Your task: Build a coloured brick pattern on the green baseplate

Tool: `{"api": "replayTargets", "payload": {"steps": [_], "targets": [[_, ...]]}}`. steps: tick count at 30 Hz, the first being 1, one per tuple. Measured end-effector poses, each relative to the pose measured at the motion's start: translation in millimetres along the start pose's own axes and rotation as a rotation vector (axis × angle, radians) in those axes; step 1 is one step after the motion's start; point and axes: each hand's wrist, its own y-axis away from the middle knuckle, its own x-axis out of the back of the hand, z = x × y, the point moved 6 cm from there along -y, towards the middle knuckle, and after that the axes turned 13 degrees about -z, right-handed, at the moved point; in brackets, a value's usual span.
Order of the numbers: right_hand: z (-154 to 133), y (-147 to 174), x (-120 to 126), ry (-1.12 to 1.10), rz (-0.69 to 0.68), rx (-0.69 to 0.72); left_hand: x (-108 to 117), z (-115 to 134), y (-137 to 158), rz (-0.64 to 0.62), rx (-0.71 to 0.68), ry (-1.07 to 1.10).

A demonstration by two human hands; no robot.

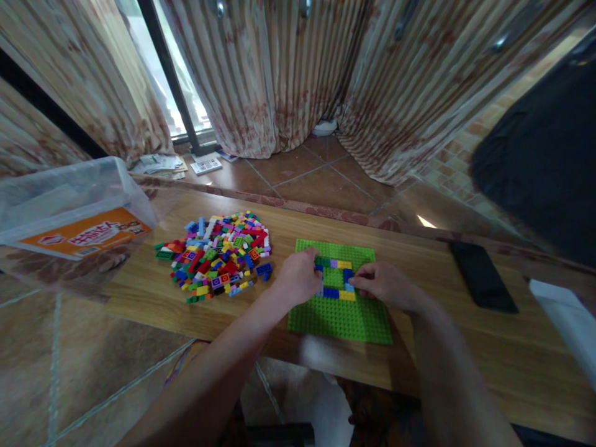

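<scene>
A green studded baseplate (342, 326) lies on the wooden table, bearing a rectangular outline of building bricks. A dark blue brick (331, 293) and a yellow brick (347, 296) form its near side; another yellow brick (344, 264) is at the far right corner. My left hand (300, 276) rests over the outline's left side, fingers curled closed, hiding what is beneath them. At the right side, my right hand (382, 284) pinches with thumb and forefinger at the blue bricks (348, 277) there.
Left of the baseplate spreads a pile of loose colourful bricks (223, 251). A clear plastic tub (74, 205) with an orange label stands at the table's left end. A black phone (483, 276) and a white sheet (565, 323) lie to the right. Curtains (307, 81) hang beyond the table.
</scene>
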Motion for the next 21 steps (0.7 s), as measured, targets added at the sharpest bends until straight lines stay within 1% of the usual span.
{"api": "replayTargets", "payload": {"steps": [10,16,18,21], "targets": [[3.2,-2.4,-2.6,-0.116,0.002,-0.029,1.0,3.0,1.4,0.006,0.014,-0.036],[1.2,-2.5,-1.3,-0.056,0.027,0.02,-0.3,0.1,-0.1,0.008,-0.006,-0.04],[1.2,-1.5,-1.4,-0.094,0.015,0.041,-0.5,-1.2,-0.5,0.006,-0.022,-0.039],[3.5,-0.2,-3.0,-0.215,-0.031,0.036,-0.1,-1.7,-1.3,-0.001,-0.041,-0.023]]}}
